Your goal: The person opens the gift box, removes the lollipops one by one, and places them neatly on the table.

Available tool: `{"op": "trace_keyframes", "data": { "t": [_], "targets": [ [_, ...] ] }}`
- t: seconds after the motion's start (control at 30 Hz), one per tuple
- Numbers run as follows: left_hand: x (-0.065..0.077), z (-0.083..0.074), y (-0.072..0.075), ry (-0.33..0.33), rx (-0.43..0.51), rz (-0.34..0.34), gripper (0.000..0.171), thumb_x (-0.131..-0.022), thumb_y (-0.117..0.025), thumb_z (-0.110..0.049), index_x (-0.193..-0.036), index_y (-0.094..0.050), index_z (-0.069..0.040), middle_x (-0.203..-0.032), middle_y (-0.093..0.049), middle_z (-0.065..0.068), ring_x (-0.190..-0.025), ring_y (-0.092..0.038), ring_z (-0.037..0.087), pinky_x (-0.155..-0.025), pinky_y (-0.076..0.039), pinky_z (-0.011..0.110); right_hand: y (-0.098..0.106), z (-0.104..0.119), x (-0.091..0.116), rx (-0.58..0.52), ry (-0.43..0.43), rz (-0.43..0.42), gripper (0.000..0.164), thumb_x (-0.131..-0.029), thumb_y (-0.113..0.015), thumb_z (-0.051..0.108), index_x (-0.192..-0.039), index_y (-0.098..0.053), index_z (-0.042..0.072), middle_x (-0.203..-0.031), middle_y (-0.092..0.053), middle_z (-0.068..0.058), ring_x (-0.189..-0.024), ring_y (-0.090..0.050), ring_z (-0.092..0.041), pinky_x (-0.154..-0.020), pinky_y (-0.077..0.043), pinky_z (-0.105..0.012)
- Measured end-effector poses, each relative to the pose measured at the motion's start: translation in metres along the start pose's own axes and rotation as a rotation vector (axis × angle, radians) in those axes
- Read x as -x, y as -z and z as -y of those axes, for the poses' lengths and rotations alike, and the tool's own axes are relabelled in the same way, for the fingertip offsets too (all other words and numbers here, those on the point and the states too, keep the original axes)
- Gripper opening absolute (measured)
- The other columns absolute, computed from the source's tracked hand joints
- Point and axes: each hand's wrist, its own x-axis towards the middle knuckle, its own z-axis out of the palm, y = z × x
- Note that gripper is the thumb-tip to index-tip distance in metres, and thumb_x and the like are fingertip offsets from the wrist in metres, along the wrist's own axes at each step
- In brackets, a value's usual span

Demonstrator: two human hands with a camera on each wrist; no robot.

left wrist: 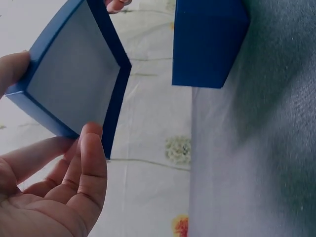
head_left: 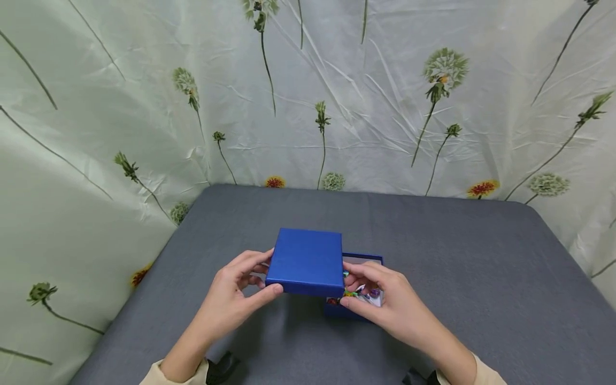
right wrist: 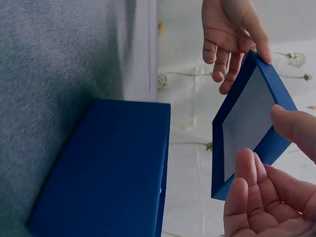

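Blue lid [head_left: 305, 258] is off the box [head_left: 339, 311] (left hand [head_left: 236, 294], right hand [head_left: 390, 299] loosely pinch opposite sides); next move probably needs level support.

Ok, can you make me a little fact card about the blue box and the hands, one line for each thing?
Lid: blue outside, pale inside, held up off the box
Left hand: holds the lid's left side
Right hand: holds the lid's right side
Box: blue, uncovered, on the grey table
Inside box: colourful bits, too small to name
Background: pale flowery sheet
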Motion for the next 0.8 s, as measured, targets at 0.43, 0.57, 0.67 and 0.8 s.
{"op": "trace_keyframes", "data": {
  "t": [0.43,0.57,0.67,0.8],
  "targets": [
    [0.012,0.010,0.011,-0.105,0.034,-0.114,0.041,-0.097,-0.078,-0.006,-0.138,-0.072,-0.010,-0.148,-0.064,0.006,-0.120,-0.067,0.004,-0.092,-0.059,0.023,-0.022,0.013,-0.009,0.003,-0.044,-0.030,0.030,-0.102,-0.076,0.035,-0.130,-0.073,0.024,-0.146,-0.067,0.006,-0.132,-0.066,-0.021,-0.102,-0.060,-0.040],
    [0.014,0.012,0.012,-0.116,0.033,-0.137,0.037,-0.097,-0.077,-0.004,-0.133,-0.074,-0.009,-0.152,-0.063,0.006,-0.121,-0.068,0.003,-0.097,-0.055,0.016,-0.027,0.016,-0.010,0.003,-0.048,-0.048,0.030,-0.103,-0.074,0.034,-0.131,-0.072,0.023,-0.147,-0.068,0.005,-0.134,-0.065,-0.023,-0.102,-0.059,-0.041],
    [0.016,0.012,0.013,-0.119,0.038,-0.152,0.034,-0.097,-0.077,-0.003,-0.131,-0.075,-0.008,-0.152,-0.064,0.005,-0.124,-0.067,0.002,-0.101,-0.053,0.014,-0.030,0.017,-0.011,-0.018,-0.065,-0.052,0.030,-0.104,-0.073,0.033,-0.131,-0.072,0.021,-0.147,-0.068,0.004,-0.130,-0.067,-0.022,-0.103,-0.058,-0.040],
    [0.017,0.012,0.014,-0.126,0.048,-0.162,0.032,-0.097,-0.076,0.000,-0.127,-0.075,-0.012,-0.152,-0.065,0.004,-0.129,-0.066,0.003,-0.103,-0.053,0.016,-0.034,0.019,-0.012,-0.068,-0.075,-0.065,0.028,-0.104,-0.073,0.029,-0.130,-0.071,0.018,-0.144,-0.069,0.001,-0.124,-0.070,-0.018,-0.102,-0.059,-0.037]
  ]
}}
